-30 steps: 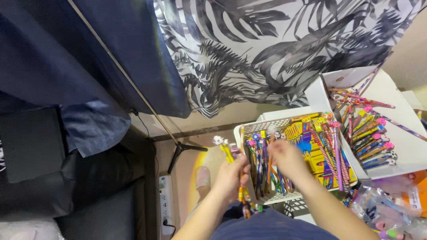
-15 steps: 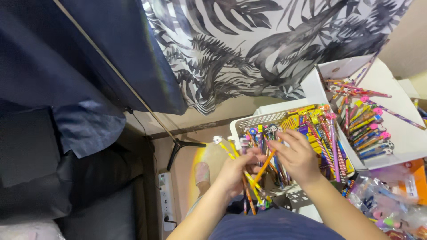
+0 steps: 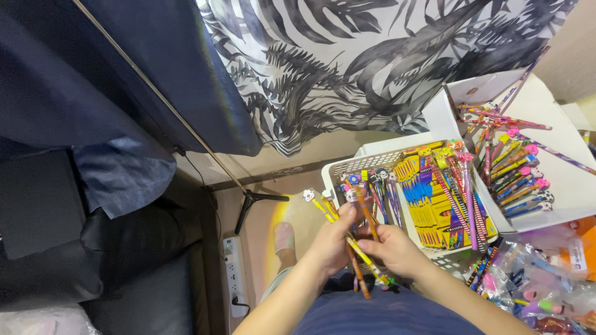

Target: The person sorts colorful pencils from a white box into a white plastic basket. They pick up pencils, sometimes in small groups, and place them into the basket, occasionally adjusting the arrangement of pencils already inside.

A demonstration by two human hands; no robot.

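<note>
My left hand (image 3: 328,243) and my right hand (image 3: 396,250) meet over my lap, both gripping a small bunch of colourful pencils (image 3: 355,245) with toy toppers. The pencils stick out up-left past my left thumb and down past my fingers. Just beyond my hands stands a white plastic basket (image 3: 347,166) holding more topped pencils (image 3: 379,192) and yellow crayon boxes (image 3: 434,198).
A white open box (image 3: 562,174) with several pencils lies to the right. Clear bags of stationery (image 3: 540,285) sit at lower right. A black stand pole (image 3: 186,130) crosses in front of a leaf-print curtain (image 3: 385,62). A power strip (image 3: 234,273) lies on the floor.
My right hand has pulled back from the basket to my lap, bringing pencils with it. Both hands now hold the bunch together, lower and nearer to me.
</note>
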